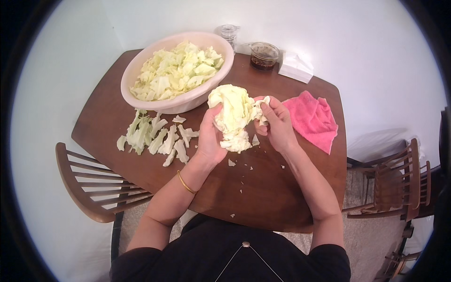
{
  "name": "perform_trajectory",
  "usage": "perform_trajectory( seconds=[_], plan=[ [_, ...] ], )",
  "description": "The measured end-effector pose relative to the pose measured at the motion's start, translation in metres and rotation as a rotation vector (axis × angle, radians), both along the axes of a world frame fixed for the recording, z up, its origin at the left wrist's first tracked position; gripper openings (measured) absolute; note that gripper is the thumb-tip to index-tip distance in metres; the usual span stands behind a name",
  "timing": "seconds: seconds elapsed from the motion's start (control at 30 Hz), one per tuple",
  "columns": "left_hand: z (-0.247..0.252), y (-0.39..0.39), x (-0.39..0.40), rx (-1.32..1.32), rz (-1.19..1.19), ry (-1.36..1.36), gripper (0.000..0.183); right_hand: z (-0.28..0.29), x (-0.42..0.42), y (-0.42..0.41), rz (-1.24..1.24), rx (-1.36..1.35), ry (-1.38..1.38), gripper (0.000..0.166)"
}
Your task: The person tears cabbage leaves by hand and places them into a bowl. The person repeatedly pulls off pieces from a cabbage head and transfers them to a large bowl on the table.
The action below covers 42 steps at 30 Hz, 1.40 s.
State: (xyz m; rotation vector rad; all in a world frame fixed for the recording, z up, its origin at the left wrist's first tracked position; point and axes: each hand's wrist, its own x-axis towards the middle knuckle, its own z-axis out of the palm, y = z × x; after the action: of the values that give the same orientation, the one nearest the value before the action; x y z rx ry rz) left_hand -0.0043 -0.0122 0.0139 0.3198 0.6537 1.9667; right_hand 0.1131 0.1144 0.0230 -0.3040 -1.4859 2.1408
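Note:
My left hand [210, 135] holds what remains of a pale cabbage head [230, 105] above the table, its bare ribbed core end towards me. My right hand [276, 123] grips a crumpled piece of cabbage leaf [261, 110] at the head's right side; whether the piece is still attached I cannot tell. Beyond my left hand, a large pale plastic basin [172, 104] holds a heap of torn cabbage leaves [176, 70]. Thick leaf ribs and leaf scraps [155, 137] lie on the wooden table to the left of my left hand.
A pink cloth [313, 120] lies right of my right hand on the wooden table [260, 201]. Along the far edge stand a glass jar [229, 33], a glass bowl of dark liquid [264, 56] and a white tissue pack [296, 67]. Wooden chairs [84, 190] flank the table. Small cabbage bits lie before me.

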Motion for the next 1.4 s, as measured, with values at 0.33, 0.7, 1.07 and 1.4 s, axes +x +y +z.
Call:
perform_trajectory(
  seconds=[0.33,0.7,1.07,1.4],
  plan=[
    [-0.005,-0.003,-0.002,0.083,-0.090,-0.054,0.050,0.008,0.007,0.017,0.080,-0.301,-0.083,0.026],
    [-0.002,-0.007,0.005,0.004,0.037,0.211,0.048,0.010,-0.005,-0.022,0.031,0.008,-0.198,0.030],
    [-0.002,-0.004,0.000,0.047,0.030,0.041,0.051,-0.012,-0.006,-0.023,-0.005,0.007,-0.044,0.018],
    [0.001,-0.006,-0.005,0.296,-0.254,-0.391,0.050,0.009,0.003,0.021,0.122,-0.424,0.246,0.018]
  ],
)
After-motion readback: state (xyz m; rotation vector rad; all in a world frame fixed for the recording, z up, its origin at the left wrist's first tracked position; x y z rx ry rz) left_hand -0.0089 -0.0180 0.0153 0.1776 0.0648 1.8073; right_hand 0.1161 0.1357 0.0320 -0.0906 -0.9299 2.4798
